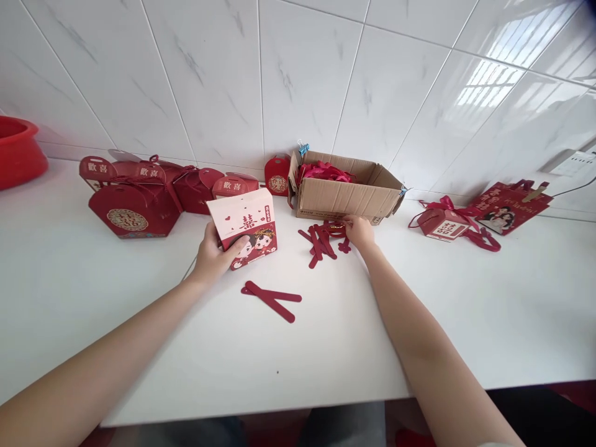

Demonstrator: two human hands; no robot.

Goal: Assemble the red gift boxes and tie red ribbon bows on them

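Holding in the left hand (pixel 216 257) a pale-topped box (pixel 251 239), gripped round its left side, with the thumb laid across the printed front and the other fingers mostly hidden behind. Tilted a little, over the middle of the white table (pixel 186 360) and to the left of a loose pile of red strips (pixel 319 243) (cannot tell whether lifted quite clear of the surface or resting on a lower edge). Decorated with small hearts and a red double character on the pale upper part, with two cartoon figures on the red lower part. Bent downward in the right hand (pixel 361 233), at the right end of that pile and close by a red piece with gold marking (pixel 337 228); cannot tell whether pinched on it or merely touching. Can see, nearer the front edge, two crossed strips (pixel 270 302) lying flat. Can see, just behind the pile, an open cardboard box (pixel 344 198) with red ribbons (pixel 326 172) inside and a blue clip (pixel 303 148) at its back left corner. Can make out, before the tiled wall (pixel 209 74) to the left, a cluster of red boxes (pixel 135 217), then a red basin (pixel 21 152); to the right, well apart from the right hand, a ribbon-tied box (pixel 444 228) near a red bag (pixel 512 208).
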